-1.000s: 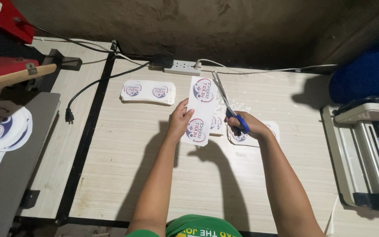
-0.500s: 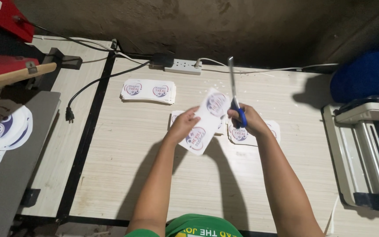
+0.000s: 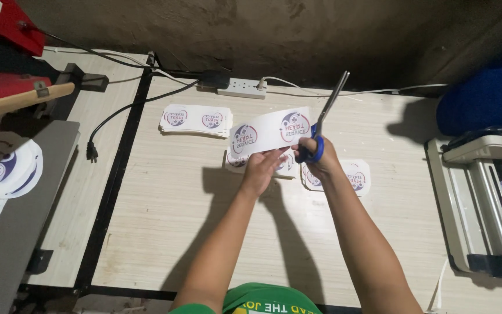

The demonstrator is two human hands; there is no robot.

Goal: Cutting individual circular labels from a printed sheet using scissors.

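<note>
The left hand pinches a printed paper strip above the table. The right hand grips blue-handled scissors, blades together, pointing up.

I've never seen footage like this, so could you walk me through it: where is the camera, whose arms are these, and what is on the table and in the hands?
The camera sits on a person's head and looks down, so the two bare arms reaching forward are that person's own. The left hand holds up a white paper strip printed with two round logos. The right hand holds blue-handled scissors, blades pointing up beside the strip's right end. Below lies a pale wooden table. On it are a stack of similar strips, cut-out pieces under the hands, and a white power strip near the wall. A grey roller machine stands at the right, and a red press at the left.
</note>
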